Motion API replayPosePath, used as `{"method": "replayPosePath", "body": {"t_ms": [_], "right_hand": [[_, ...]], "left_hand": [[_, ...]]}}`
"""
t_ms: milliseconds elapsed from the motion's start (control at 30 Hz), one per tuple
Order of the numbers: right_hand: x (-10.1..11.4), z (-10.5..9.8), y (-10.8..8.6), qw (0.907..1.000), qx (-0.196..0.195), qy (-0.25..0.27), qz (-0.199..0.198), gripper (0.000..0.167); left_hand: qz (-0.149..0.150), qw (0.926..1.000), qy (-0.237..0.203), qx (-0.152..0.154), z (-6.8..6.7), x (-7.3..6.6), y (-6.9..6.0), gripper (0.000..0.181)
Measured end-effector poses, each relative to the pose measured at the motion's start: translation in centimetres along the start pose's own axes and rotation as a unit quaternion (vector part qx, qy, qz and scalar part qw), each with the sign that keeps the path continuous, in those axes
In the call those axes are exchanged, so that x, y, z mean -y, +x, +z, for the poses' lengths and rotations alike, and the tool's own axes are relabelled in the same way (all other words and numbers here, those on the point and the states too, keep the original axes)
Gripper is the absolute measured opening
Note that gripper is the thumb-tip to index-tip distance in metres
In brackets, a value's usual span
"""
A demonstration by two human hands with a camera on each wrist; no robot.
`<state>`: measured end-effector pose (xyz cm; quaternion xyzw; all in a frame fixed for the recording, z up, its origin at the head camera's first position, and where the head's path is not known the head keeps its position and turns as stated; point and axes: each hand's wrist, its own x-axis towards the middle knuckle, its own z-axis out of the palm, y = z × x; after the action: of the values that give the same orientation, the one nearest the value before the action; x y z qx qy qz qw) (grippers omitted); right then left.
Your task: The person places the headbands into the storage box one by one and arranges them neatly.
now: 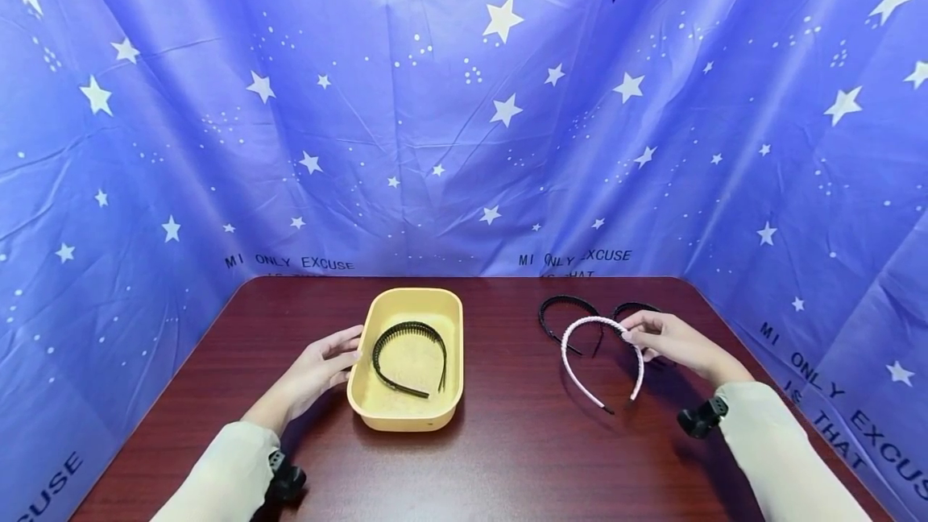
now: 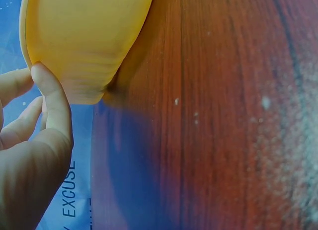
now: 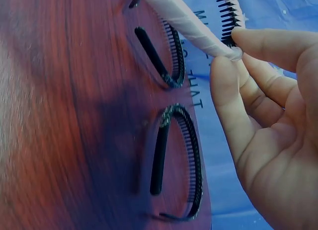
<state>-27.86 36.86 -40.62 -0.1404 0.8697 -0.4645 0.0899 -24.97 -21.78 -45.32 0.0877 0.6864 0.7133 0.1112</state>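
A pink headband point(image 1: 594, 319) with dark tips hangs from my right hand point(image 1: 670, 342), pinched between thumb and fingers near its upper right. In the right wrist view, dark teeth line the inside of its band point(image 3: 179, 17). My left hand point(image 1: 308, 377) rests at the left side of a yellow plastic bin point(image 1: 354, 403). Its fingertips touch the bin's rim, as the left wrist view shows the thumb point(image 2: 53, 98) against the wall. Inside the bin lies a black toothed headband point(image 1: 408, 326).
Two more black headbands lie on the dark red wooden table point(image 1: 507, 457), one at the back point(image 1: 569, 298) and one partly hidden behind my right hand point(image 1: 638, 306). A blue star-patterned cloth point(image 1: 406, 143) surrounds the table at the back and sides.
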Motion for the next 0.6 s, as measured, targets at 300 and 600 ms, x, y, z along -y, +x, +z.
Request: {"method": "replayPosePath", "body": {"t_ms": [300,600], "right_hand": [[1.1,1.3,1.5,0.9998,0.001,-0.011,-0.016,0.034],[1.7,2.5,2.6,0.9996,0.011,0.009,-0.023,0.035]], "left_hand": [[0.0,1.0,-0.001,0.0,-0.1,0.0,0.1,0.061],[-0.004,1.0,0.007,-0.004,-0.1,-0.1,0.1,0.06]]}}
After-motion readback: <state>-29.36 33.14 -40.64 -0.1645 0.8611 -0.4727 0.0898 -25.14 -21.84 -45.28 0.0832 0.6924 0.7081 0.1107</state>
